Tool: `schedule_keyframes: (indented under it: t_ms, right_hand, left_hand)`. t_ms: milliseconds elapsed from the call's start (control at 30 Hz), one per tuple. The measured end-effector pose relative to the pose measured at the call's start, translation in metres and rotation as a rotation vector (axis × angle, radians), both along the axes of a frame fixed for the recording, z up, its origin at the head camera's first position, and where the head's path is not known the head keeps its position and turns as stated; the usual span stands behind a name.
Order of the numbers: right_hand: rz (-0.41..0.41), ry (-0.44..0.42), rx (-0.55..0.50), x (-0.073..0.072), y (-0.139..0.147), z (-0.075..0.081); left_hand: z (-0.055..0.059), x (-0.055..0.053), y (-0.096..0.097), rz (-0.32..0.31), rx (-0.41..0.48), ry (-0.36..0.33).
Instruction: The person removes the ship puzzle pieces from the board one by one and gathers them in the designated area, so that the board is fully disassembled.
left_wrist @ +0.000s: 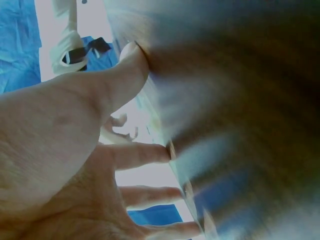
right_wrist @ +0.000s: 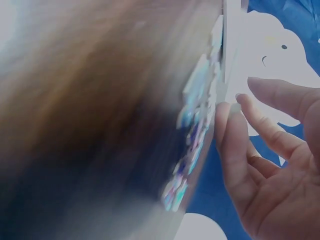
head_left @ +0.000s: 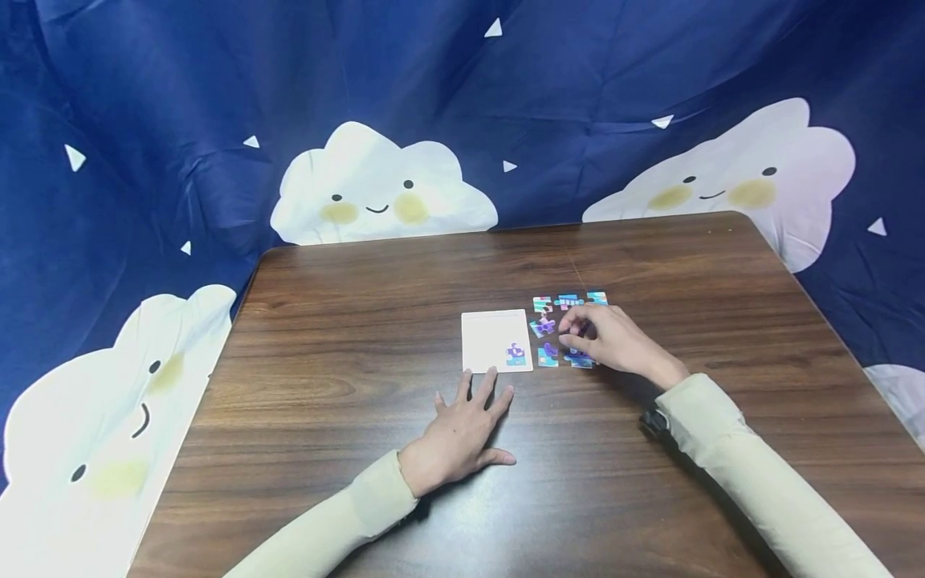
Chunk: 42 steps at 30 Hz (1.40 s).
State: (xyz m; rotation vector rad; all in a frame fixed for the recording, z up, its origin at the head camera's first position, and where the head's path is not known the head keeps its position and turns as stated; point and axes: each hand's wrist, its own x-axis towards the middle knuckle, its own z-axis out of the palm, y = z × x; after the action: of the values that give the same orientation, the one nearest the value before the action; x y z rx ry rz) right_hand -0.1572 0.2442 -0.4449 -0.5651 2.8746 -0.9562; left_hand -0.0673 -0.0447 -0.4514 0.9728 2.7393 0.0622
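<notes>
A white square puzzle board (head_left: 491,337) lies on the table, with one purple and blue jigsaw piece (head_left: 515,356) in its near right corner. My left hand (head_left: 458,437) rests on the table with its fingers spread, the fingertips right at the board's near edge. Several loose jigsaw pieces (head_left: 548,356) lie to the right of the board. Over them is my right hand (head_left: 610,341), its fingers loosely bent and partly covering some pieces. In the right wrist view, the thumb (right_wrist: 282,95) stands apart from the fingertips, and nothing shows between them.
The brown wooden table (head_left: 347,321) stretches out on all sides of the board. Behind it hangs a dark blue curtain (head_left: 564,80) printed with white smiling clouds. A small black device (head_left: 654,424) sits at the right wrist, under the sleeve cuff.
</notes>
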Motion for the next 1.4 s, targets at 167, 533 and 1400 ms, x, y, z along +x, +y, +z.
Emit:
schedule_keyframes:
  t_ms: [167,533,1400]
  right_hand:
    - [0.038,-0.047,-0.031,-0.007,-0.015,0.004]
    - [0.094,-0.06,0.0,-0.018,-0.05,-0.001]
    - [0.001,-0.027,0.183,-0.011,-0.077,-0.003]
  left_hand:
    - [0.0,0.0,0.0,-0.004,-0.003,0.002]
    - [0.0,-0.001,0.0,-0.003,-0.019,0.002]
    - [-0.001,0.001,0.0,-0.007,-0.016,0.048]
